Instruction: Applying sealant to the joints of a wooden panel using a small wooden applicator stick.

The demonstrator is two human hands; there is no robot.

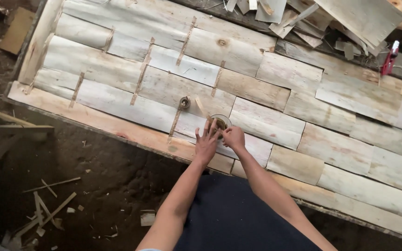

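Broadly, a long wooden work table (117,124) runs slantwise from upper left to lower right, covered with pale, thin veneer sheets (275,123) laid edge to edge like brickwork, several seams bridged by narrow brown tape strips (140,78) that cross the joints. Beyond the far edge lies a heap of veneer offcuts (303,18), with a small red bottle (389,58) at the right; the dark earthen floor (112,186) below holds scattered splinters. Near the front edge, the left hand (206,139) lies spread, fingers flat on the veneer, touching a round roll of brown tape (221,122) with a loose end of tape (201,108) rising up and to the left from it. The right hand (234,137) is curled just beside the roll, seemingly pinching tape at it, though the grip itself is hidden. A smaller dark roll (184,102) sits on the veneer nearby. The tape strip's long axis should run square across the seam, like its neighbours; pressing the sheets tight together with the flat hand while smoothing the strip down would likely keep the joint closed.
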